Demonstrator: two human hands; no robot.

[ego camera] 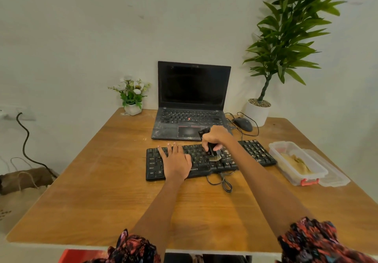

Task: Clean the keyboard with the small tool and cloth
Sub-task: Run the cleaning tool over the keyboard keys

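Now the wooden tabletop (102, 181) stands against a white wall. At frame centre, the right hand (214, 135) has a closed grip on the brush (213, 154), bristles touching the keyboard (255, 152); the left hand (176, 160) lies flat on the keys.

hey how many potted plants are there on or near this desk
2. A small white-flowered plant stands on the table's far left corner, beside the laptop; a tall leafy plant stands at the far right, behind the mouse.
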